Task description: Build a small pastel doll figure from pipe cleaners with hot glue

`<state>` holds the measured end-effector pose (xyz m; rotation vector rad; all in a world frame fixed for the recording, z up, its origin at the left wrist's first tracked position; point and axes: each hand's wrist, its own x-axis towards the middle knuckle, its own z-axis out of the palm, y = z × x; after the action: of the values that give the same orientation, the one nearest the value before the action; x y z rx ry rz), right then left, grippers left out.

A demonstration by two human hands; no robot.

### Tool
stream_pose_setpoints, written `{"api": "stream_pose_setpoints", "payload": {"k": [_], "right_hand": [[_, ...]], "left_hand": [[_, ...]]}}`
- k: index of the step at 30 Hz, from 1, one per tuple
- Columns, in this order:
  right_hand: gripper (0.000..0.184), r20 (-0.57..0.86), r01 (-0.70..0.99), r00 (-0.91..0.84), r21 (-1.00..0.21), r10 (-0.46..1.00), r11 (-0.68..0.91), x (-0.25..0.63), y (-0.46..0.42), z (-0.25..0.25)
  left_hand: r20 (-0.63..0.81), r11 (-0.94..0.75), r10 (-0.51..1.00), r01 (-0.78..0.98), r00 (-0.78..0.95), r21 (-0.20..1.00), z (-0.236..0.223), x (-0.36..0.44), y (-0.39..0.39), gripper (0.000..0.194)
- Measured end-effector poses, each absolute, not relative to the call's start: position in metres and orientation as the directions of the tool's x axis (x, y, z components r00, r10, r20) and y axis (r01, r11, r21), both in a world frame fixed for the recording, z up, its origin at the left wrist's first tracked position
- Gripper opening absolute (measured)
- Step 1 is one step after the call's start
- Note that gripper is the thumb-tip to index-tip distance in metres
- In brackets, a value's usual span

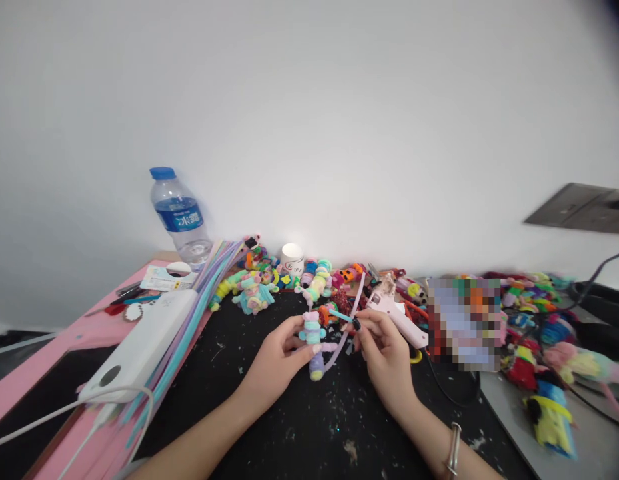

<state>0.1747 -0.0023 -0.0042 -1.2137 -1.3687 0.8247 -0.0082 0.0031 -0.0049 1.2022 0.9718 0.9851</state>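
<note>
My left hand [284,357] is closed round a small pastel pipe-cleaner figure [313,337], pink on top, then aqua, lilac and yellow at the bottom. From the figure's lower part a long lilac pipe cleaner [339,350] bends up to the right, passing close to my right hand [382,340]. The fingers of that hand pinch a short light-blue pipe cleaner [342,315], its free end pointing left toward the figure's top. Behind my right hand lies a pale pink glue gun [396,313].
A water bottle [179,217] leans by the wall, near a bundle of pastel pipe cleaners [189,333] and a white power strip [139,347] with cables. Finished figures [254,292] and a paper cup [292,259] line the back. More figures [549,413] lie right on the grey surface.
</note>
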Motion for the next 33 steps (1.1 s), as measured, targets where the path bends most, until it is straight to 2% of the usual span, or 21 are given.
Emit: {"api": "stream_pose_setpoints", "payload": {"k": [7,17,22,25,30,33], "right_hand": [[0.015,0.278,0.343,0.066,-0.908,0.958,0.240,0.1759,-0.0028,-0.0025],[0.027,0.260,0.337,0.037,-0.912,0.965,0.233,0.1760,-0.0057,-0.0025],[0.029,0.289,0.348,0.045,-0.902,0.956,0.256,0.1769,-0.0056,-0.0033],[0.025,0.296,0.353,0.052,-0.899,0.954,0.259,0.1768,-0.0055,-0.0037],[0.007,0.343,0.397,0.078,-0.872,0.936,0.287,0.1750,-0.0058,-0.0053],[0.006,0.362,0.421,0.060,-0.854,0.930,0.305,0.1747,-0.0062,-0.0055]], "left_hand": [[-0.070,0.087,0.971,-0.062,0.229,0.994,-0.0038,-0.0085,0.0029,0.037],[-0.067,0.076,0.977,-0.034,0.202,0.997,-0.0040,-0.0085,0.0032,0.034],[-0.061,0.072,0.965,-0.035,0.255,0.997,-0.0069,-0.0073,0.0010,0.037],[-0.046,0.053,0.956,-0.018,0.289,0.998,-0.0084,-0.0067,0.0006,0.039],[-0.043,0.040,0.956,0.015,0.289,0.999,-0.0107,-0.0067,0.0020,0.040],[-0.054,0.061,0.960,-0.019,0.275,0.998,-0.0093,-0.0069,0.0022,0.040]]}}
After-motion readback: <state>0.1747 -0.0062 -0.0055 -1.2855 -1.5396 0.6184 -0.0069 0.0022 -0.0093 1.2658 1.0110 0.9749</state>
